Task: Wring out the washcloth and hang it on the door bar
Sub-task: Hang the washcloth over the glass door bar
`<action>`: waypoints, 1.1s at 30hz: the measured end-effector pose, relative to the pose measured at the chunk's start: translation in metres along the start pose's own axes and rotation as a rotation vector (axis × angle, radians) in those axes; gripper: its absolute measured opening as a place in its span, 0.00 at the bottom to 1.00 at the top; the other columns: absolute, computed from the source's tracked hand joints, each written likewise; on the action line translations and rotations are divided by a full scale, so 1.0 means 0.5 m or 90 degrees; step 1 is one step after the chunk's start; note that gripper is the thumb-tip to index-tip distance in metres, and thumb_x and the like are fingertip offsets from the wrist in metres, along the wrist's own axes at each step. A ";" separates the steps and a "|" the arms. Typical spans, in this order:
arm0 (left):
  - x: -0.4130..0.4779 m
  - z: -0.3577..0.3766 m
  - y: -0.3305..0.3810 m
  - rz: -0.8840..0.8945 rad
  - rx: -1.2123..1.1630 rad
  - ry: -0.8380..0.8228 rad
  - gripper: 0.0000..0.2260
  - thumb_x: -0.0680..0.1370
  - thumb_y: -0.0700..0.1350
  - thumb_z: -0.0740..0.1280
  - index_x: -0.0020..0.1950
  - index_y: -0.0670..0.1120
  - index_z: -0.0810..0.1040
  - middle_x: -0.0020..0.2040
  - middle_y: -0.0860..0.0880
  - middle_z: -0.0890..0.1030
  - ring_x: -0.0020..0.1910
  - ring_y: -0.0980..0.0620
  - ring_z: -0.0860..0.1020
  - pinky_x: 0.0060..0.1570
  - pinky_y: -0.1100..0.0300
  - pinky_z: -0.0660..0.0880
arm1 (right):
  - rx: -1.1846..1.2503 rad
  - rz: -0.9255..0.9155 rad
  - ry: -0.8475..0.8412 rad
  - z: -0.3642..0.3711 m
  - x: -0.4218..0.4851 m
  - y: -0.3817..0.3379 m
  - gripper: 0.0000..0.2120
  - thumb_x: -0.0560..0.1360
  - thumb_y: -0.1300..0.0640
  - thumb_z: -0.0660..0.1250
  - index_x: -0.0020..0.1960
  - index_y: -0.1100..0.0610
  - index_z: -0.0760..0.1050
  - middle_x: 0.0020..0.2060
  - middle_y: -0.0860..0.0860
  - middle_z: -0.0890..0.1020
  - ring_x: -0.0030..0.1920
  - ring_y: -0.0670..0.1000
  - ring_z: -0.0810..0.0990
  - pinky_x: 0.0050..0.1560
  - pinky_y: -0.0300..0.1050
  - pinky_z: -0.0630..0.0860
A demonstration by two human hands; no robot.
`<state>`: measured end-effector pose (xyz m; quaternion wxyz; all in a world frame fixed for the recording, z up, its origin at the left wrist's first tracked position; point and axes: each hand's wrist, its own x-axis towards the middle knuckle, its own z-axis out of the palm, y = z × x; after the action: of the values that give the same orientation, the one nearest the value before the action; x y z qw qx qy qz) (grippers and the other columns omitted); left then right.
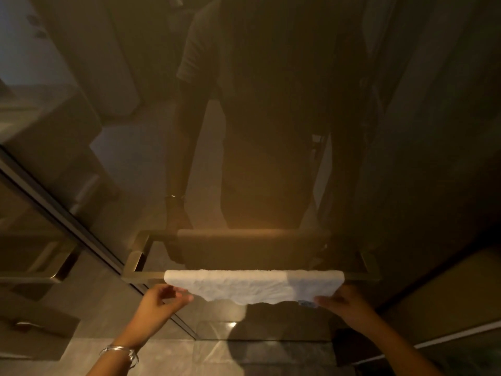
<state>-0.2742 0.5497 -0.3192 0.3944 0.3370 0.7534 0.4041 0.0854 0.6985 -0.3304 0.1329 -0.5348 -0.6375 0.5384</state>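
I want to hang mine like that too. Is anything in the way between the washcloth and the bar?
Nothing visible is. The washcloth already lies draped over the door bar. The left hand and right hand pinch its lower corners.

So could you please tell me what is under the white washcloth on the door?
The white textured washcloth is draped over the brushed metal door bar. The bar's ends show on both sides; its middle is covered. Dark reflective glass lies behind.
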 end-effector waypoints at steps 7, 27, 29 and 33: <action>-0.001 0.008 -0.001 0.043 0.027 0.033 0.08 0.70 0.43 0.73 0.41 0.55 0.76 0.45 0.57 0.79 0.46 0.59 0.78 0.48 0.60 0.75 | 0.011 -0.011 -0.039 0.022 -0.005 0.018 0.10 0.73 0.57 0.67 0.53 0.47 0.73 0.46 0.42 0.79 0.48 0.43 0.76 0.50 0.34 0.72; 0.008 0.014 -0.029 0.011 0.077 0.033 0.08 0.72 0.39 0.71 0.48 0.48 0.77 0.41 0.50 0.82 0.44 0.53 0.80 0.40 0.64 0.74 | -0.064 -0.015 0.008 0.055 0.008 0.033 0.09 0.73 0.58 0.68 0.53 0.54 0.74 0.42 0.48 0.80 0.47 0.47 0.79 0.49 0.35 0.72; 0.008 0.017 -0.032 0.004 0.084 0.035 0.07 0.72 0.39 0.71 0.48 0.47 0.78 0.41 0.49 0.83 0.43 0.53 0.80 0.41 0.62 0.75 | -0.040 -0.009 0.012 0.054 0.009 0.039 0.07 0.73 0.57 0.68 0.50 0.53 0.74 0.43 0.51 0.82 0.48 0.50 0.80 0.50 0.40 0.74; 0.010 0.020 -0.037 0.005 0.128 0.052 0.05 0.72 0.41 0.72 0.46 0.47 0.78 0.39 0.51 0.82 0.41 0.54 0.80 0.38 0.63 0.74 | -0.057 -0.005 0.046 0.061 0.012 0.051 0.08 0.73 0.58 0.68 0.41 0.46 0.73 0.36 0.44 0.81 0.40 0.46 0.80 0.45 0.37 0.74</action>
<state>-0.2713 0.5489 -0.3403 0.3261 0.3612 0.8041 0.3414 0.0738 0.6829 -0.3656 0.1338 -0.5571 -0.6579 0.4888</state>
